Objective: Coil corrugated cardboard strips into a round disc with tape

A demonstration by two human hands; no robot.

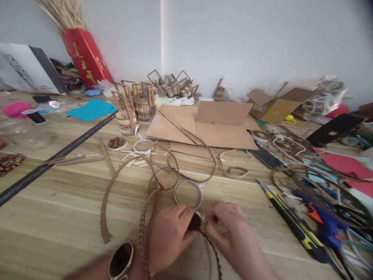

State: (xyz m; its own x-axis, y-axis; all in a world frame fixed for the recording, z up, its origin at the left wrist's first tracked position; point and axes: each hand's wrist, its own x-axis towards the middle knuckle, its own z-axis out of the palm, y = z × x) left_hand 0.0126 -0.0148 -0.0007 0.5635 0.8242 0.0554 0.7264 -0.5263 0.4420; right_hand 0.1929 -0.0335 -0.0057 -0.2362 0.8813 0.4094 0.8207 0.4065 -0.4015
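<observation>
My left hand (169, 237) is wrapped round a small dark brown round piece (194, 222), gripping it between thumb and fingers. Close by on its right, my right hand (231, 229) has thumb and forefinger pinched together at a small pale bit that is too blurred to name. A long brown strip with a notched edge (105, 210) curls over the table and runs past both hands. Just beyond the fingers lies a roll of white tape (175, 193), flat on the wood.
Small woven baskets with tall handles (126, 122) stand at the back. Cardboard sheets (175, 122) lie mid-table, near a dish of brown beads (117, 143). To the right are a yellow-black utility knife (291, 221), a blue glue gun (328, 225) and a phone (266, 156).
</observation>
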